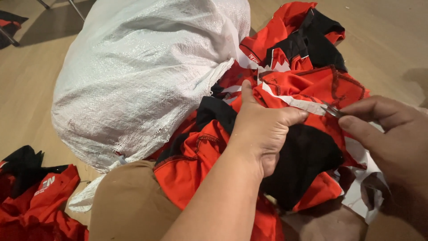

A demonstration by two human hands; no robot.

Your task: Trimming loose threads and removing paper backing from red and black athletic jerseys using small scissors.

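Observation:
A red, black and white garment (312, 85) lies spread over my lap. My left hand (263, 129) grips a bunched fold of it, thumb pointing up. My right hand (392, 138) pinches a small pair of metal snips (332, 110), whose tip touches the white strip of the garment just right of my left fingers. The snips' handle is hidden inside my fingers.
A large white woven sack (142, 71), stuffed full, lies on the wooden floor (26, 89) to the left and spills similar red and black clothes. Another pile of red and black garments (35, 196) sits at the bottom left. Chair legs (76, 8) stand at the top left.

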